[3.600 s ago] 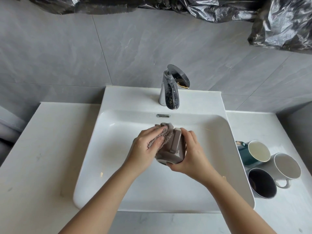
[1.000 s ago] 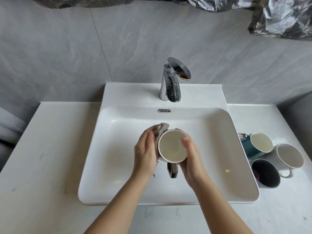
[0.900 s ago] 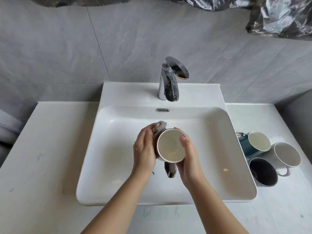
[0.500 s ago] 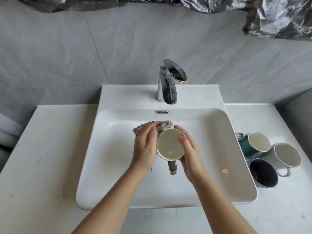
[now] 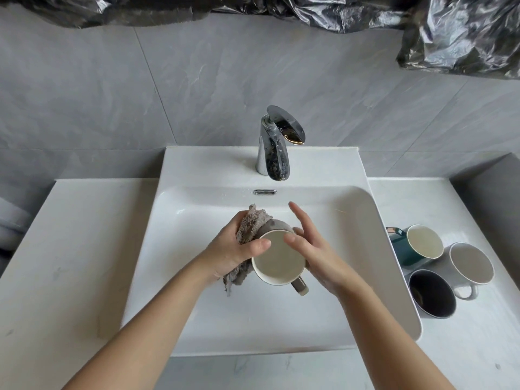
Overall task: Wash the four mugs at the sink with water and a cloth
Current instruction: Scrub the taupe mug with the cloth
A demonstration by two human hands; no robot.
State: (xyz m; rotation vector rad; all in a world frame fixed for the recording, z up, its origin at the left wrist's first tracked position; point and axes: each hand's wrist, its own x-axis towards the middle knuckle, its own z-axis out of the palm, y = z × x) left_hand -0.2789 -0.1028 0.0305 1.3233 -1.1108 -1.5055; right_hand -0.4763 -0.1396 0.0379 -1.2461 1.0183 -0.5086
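Note:
Over the white sink [image 5: 180,249] a grey mug [image 5: 277,263] is tipped with its pale inside facing me and its handle at the lower right. My left hand [image 5: 236,250] presses a grey-brown cloth [image 5: 251,222] against the mug's left side, thumb on the rim. My right hand [image 5: 312,249] rests its palm on the mug's right side with fingers spread and lifted. Three other mugs stand on the counter at the right: teal [image 5: 422,242], white [image 5: 471,263] and dark [image 5: 432,294].
A chrome faucet [image 5: 274,147] stands behind the basin; no water is running. White counter [image 5: 70,249] lies left of the sink. Black plastic sheeting [image 5: 464,32] hangs along the top of the grey tiled wall.
My right hand has released its grip, its fingers now spread and raised off the mug. My left hand's thumb has come onto the rim, with the cloth wrapped further around the mug's left side.

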